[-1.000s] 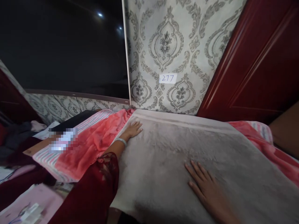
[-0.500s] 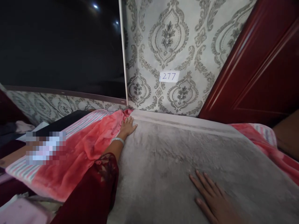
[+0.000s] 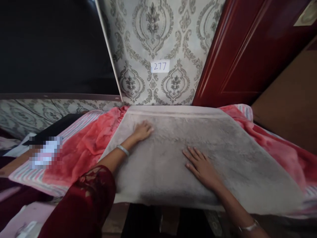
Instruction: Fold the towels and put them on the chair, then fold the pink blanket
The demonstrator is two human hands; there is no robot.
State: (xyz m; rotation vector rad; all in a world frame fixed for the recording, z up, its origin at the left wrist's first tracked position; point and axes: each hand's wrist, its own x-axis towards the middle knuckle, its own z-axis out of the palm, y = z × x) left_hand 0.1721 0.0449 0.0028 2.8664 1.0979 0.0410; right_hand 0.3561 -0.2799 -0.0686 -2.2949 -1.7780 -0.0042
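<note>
Grey plush towel [image 3: 223, 148] directly under both palms, spread flat over a pink blanket [image 3: 81, 148]. Left hand [image 3: 143, 130] palm-down on the towel's far-left part, fingers loosely together, pinching nothing. Silver bangle [image 3: 123, 150] on that wrist, with a dark red lace sleeve [image 3: 84, 205] behind it. Right hand [image 3: 201, 165] palm-down closer to the towel's near edge, fingers spread and laid flat, gripping nothing. Thin band [image 3: 249, 227] on the right wrist. Hands apart, bare towel between them. Blanket showing left of the left hand and right of the right hand. Beyond the fingertips, patterned wallpaper [image 3: 153, 29] with a label [image 3: 160, 66] reading 277. Dark screen [image 3: 49, 49] beyond the left hand, red door [image 3: 237, 49] beyond the right.
</note>
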